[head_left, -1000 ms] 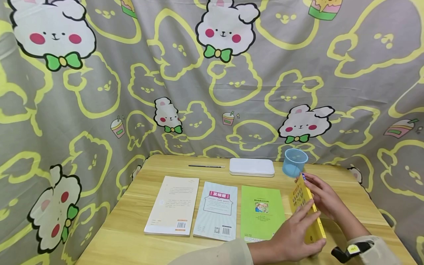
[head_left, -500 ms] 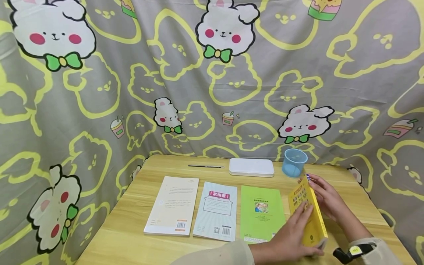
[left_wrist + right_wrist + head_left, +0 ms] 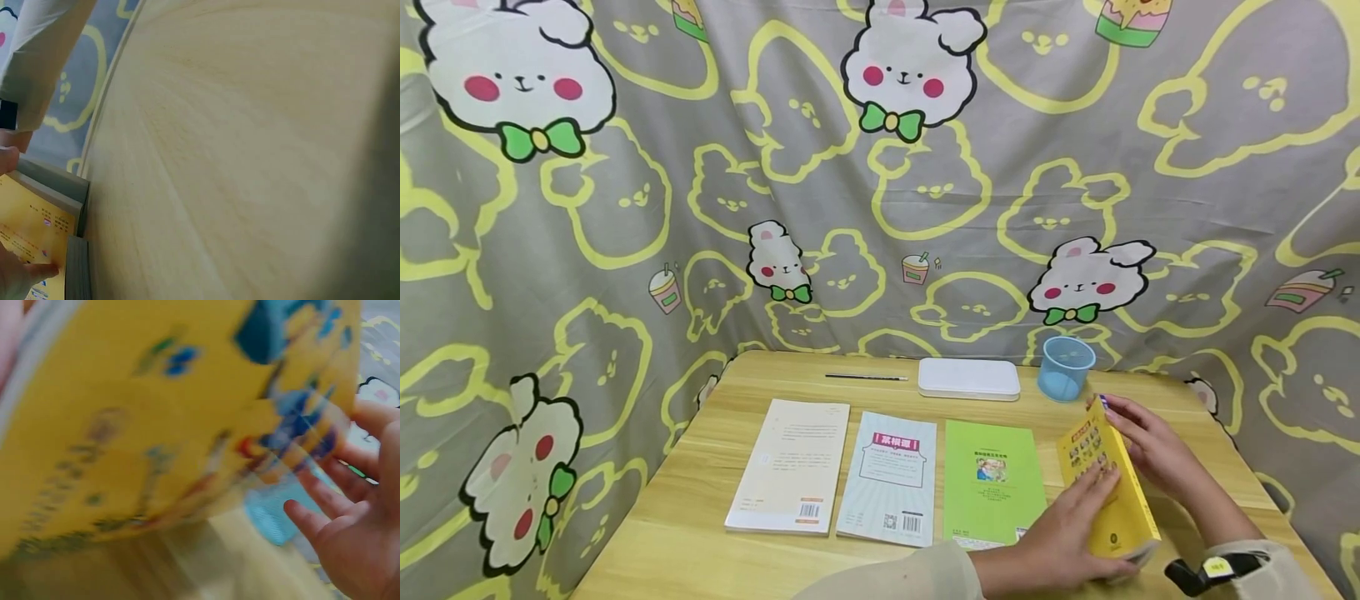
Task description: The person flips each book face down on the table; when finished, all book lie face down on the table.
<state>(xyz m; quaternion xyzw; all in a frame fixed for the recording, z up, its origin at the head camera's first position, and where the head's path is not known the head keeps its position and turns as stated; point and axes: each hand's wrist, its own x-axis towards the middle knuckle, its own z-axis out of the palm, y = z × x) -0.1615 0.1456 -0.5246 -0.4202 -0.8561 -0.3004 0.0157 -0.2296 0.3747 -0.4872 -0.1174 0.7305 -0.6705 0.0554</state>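
A yellow book (image 3: pixel 1102 487) is held up on edge, tilted, at the right of the table in the head view. My left hand (image 3: pixel 1071 525) lies across its printed cover, fingers spread on it and thumb at the lower edge. At the upper edge, my right hand (image 3: pixel 1153 446) holds the book from its far side. In the right wrist view, the fingers of the right hand (image 3: pixel 356 519) bend against the rim of the illustrated yellow cover (image 3: pixel 156 425). Page edges and part of the yellow book (image 3: pixel 37 219) show at lower left in the left wrist view.
A cream book (image 3: pixel 793 467), a pale blue book (image 3: pixel 891 475) and a green book (image 3: pixel 992 450) lie in a row. Behind them are a black pencil (image 3: pixel 867 377), a white case (image 3: pixel 968 379) and a blue mesh cup (image 3: pixel 1066 371). A patterned curtain (image 3: pixel 850 192) hangs behind the table.
The yellow book has shifted slightly right and turned, so more of its printed cover faces the head camera. Both hands have moved with it. The other books have stayed put.
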